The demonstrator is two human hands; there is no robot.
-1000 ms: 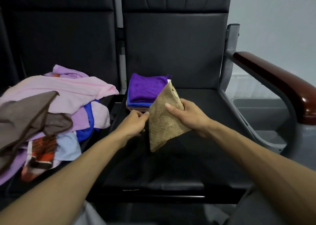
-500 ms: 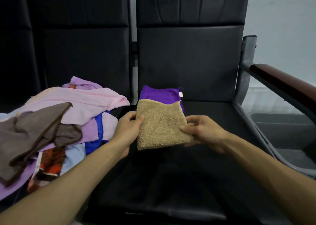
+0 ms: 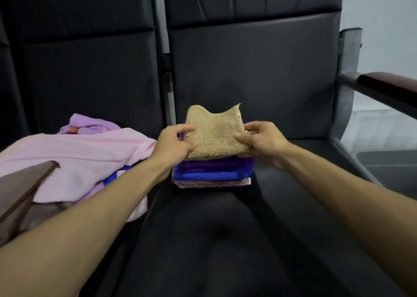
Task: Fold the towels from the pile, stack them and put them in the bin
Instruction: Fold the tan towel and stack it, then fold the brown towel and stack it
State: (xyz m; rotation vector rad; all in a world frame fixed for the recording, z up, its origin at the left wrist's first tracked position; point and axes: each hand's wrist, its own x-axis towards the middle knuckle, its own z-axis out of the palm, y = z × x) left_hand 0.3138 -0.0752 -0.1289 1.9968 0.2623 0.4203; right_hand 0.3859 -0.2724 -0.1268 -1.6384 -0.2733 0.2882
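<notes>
A folded tan towel (image 3: 215,132) is held just above a stack of folded towels (image 3: 213,172) on the black seat (image 3: 225,240); the stack shows purple, blue and pinkish layers. My left hand (image 3: 174,142) pinches the tan towel's left edge. My right hand (image 3: 261,139) pinches its right edge. The towel's far corners curl upward. A pile of unfolded towels (image 3: 74,161), mostly pink with lilac, blue and brown pieces, lies on the seat to the left.
Black seat backs (image 3: 255,71) rise behind the stack. A dark red armrest (image 3: 388,87) on a grey frame juts out at the right. A grey bin (image 3: 392,161) shows beyond the armrest, low at the right edge.
The tan towel went from hanging half-folded to a flat square, then moved forward over the stack. Both hands moved with it, and the view moved closer.
</notes>
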